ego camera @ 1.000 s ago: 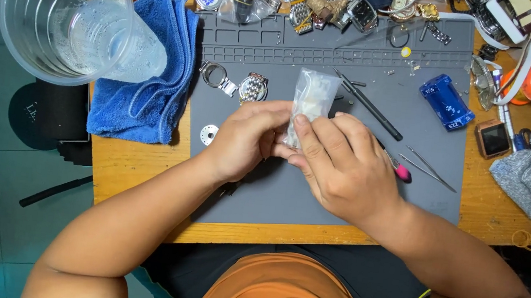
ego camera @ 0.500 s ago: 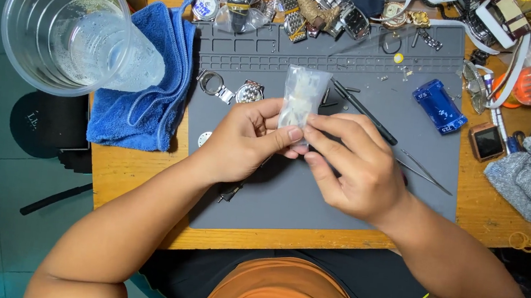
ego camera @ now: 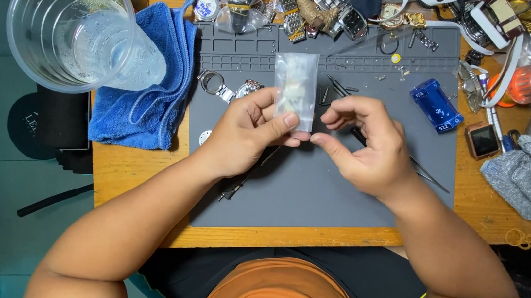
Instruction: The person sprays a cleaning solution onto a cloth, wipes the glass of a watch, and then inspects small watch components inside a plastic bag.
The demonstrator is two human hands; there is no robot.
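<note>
While both hands hover over the grey mat (ego camera: 313, 193), the left hand (ego camera: 247, 131) pinches the small clear bag (ego camera: 295, 90) upright at centre; the right hand (ego camera: 365, 143), fingers curled, touches its lower edge. At ten o'clock stands a plastic cup (ego camera: 68, 23) beside a blue towel (ego camera: 147, 84).

Your two forearms come up from the lower corners of the frame and meet near the centre, both bare, with the elbows wide apart and the wrists bent slightly inward. Your left hand (ego camera: 247, 131) lies a little left of centre with the back turned to the camera; its thumb is stretched toward the right and pressed against the curled fingers in a pinch. Your right hand (ego camera: 367, 146) is just right of centre, also back up, the fingers bent and loosely gathered, the thumb pointing left so its tip almost meets the left thumb.
</note>
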